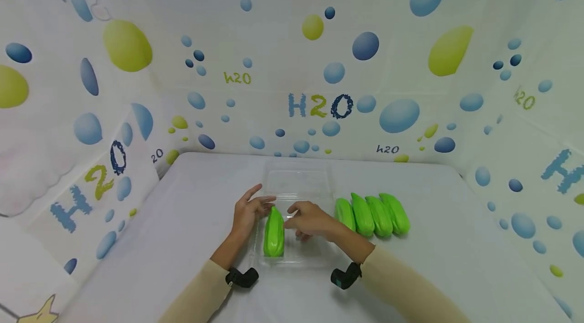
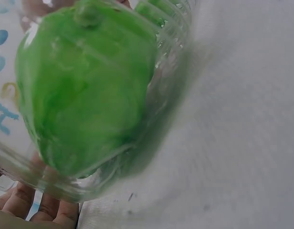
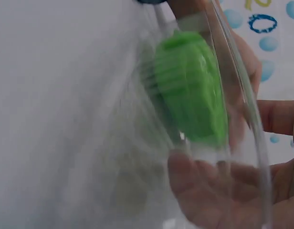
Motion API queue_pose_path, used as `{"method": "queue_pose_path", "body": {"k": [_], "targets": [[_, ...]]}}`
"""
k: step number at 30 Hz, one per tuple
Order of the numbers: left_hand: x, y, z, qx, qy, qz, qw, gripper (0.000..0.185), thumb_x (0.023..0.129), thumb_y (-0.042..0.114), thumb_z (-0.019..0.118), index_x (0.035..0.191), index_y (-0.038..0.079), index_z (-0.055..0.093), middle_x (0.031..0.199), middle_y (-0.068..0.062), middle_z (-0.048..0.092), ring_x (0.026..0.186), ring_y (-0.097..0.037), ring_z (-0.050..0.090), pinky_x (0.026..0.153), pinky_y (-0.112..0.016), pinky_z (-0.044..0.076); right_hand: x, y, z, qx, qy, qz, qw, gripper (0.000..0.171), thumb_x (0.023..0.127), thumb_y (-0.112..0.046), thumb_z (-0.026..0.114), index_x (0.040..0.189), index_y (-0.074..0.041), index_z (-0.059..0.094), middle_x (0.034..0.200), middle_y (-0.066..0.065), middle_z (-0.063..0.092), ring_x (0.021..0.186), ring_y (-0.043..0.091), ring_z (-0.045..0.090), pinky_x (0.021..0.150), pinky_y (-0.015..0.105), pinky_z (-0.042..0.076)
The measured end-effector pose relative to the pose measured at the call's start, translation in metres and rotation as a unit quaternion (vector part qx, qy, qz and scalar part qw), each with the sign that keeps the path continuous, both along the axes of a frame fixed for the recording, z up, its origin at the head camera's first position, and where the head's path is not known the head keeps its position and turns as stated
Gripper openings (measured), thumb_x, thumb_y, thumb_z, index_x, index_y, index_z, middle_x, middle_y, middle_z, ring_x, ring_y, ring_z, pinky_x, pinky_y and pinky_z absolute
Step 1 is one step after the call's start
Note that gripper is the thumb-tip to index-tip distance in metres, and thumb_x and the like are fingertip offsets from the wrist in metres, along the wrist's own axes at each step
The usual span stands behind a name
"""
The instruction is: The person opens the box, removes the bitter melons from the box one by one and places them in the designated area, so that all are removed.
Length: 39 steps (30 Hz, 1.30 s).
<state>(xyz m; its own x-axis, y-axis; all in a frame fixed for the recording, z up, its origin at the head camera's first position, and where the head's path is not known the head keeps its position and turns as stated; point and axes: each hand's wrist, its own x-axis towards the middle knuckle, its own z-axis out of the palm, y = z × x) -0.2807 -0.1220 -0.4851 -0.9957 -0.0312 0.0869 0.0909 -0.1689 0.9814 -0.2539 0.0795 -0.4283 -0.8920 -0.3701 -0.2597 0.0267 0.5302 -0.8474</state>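
Steadying clear tray (image 1: 319,181) on counter (image 1: 433,262): left hand (image 1: 248,210) released, flat against left wall; right hand (image 1: 310,219) gripping rim. Green vegetable (image 1: 274,231) lying inside, left; four more (image 1: 371,214) waiting right.

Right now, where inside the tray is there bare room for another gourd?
The tray has bare room right of the gourd at its left side, under the right hand. The left hand crowds the left edge. The four gourds fill the table right of it.

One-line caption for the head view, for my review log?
Both hands, left hand and right hand, rest at a green gourd lying in a clear plastic tray; four more gourds line the white table.
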Motion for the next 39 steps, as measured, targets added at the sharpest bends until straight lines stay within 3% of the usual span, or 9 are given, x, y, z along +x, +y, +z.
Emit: {"method": "queue_pose_path", "body": {"k": [6, 13, 16, 20, 27, 39], "targets": [[0.000, -0.001, 0.000, 0.004, 0.003, 0.003, 1.0000, 0.068, 0.084, -0.015, 0.039, 0.151, -0.002, 0.041, 0.119, -0.031, 0.068, 0.099, -0.031, 0.074, 0.078, -0.029, 0.058, 0.003, -0.023, -0.001, 0.027, -0.036, -0.002, 0.999, 0.071, 0.089, -0.034, 0.075, 0.142, 0.005, 0.051, 0.087, 0.012, 0.069, 0.071, 0.027, 0.071, 0.062, 0.041, 0.060], [0.000, 0.001, 0.002, -0.003, 0.002, -0.001, 1.0000, 0.069, 0.083, -0.014, 0.039, 0.152, -0.002, 0.040, 0.119, -0.028, 0.069, 0.097, -0.026, 0.074, 0.075, -0.026, 0.057, 0.006, -0.033, 0.001, 0.040, -0.027, -0.018, 0.999, 0.072, 0.087, -0.031, 0.076, 0.141, 0.009, 0.050, 0.094, 0.013, 0.066, 0.072, 0.027, 0.068, 0.058, 0.043, 0.059], [0.001, 0.001, 0.003, -0.017, 0.001, -0.001, 0.9999, 0.069, 0.084, -0.013, 0.039, 0.152, 0.000, 0.040, 0.121, -0.027, 0.069, 0.097, -0.025, 0.074, 0.075, -0.023, 0.055, 0.006, -0.035, 0.001, 0.045, -0.023, -0.017, 0.999, 0.065, 0.087, -0.031, 0.077, 0.134, 0.008, 0.056, 0.092, 0.012, 0.065, 0.071, 0.027, 0.067, 0.057, 0.042, 0.059], [0.002, 0.000, 0.004, -0.019, -0.002, 0.000, 0.9998, 0.069, 0.084, -0.013, 0.039, 0.152, 0.002, 0.041, 0.123, -0.028, 0.068, 0.098, -0.025, 0.073, 0.074, -0.021, 0.052, 0.007, -0.038, -0.001, 0.053, -0.017, -0.015, 0.998, 0.046, 0.087, -0.033, 0.077, 0.113, 0.002, 0.066, 0.086, 0.010, 0.065, 0.069, 0.027, 0.066, 0.056, 0.041, 0.058], [0.003, 0.000, 0.002, -0.023, -0.006, 0.010, 0.9997, 0.070, 0.084, -0.012, 0.041, 0.152, 0.002, 0.042, 0.120, -0.023, 0.071, 0.095, -0.021, 0.074, 0.069, -0.020, 0.050, 0.007, -0.046, -0.009, 0.087, 0.025, -0.008, 0.996, 0.034, 0.085, -0.038, 0.077, 0.085, -0.007, 0.065, 0.075, 0.007, 0.064, 0.060, 0.023, 0.063, 0.051, 0.036, 0.055], [0.002, 0.001, -0.001, -0.022, 0.004, 0.015, 0.9996, 0.068, 0.085, -0.012, 0.041, 0.152, 0.001, 0.042, 0.119, -0.026, 0.070, 0.092, -0.019, 0.074, 0.061, -0.019, 0.041, 0.010, -0.055, -0.014, 0.076, 0.043, -0.025, 0.996, 0.032, 0.082, -0.034, 0.076, 0.082, -0.005, 0.062, 0.072, 0.008, 0.063, 0.054, 0.022, 0.064, 0.046, 0.033, 0.053]]}}
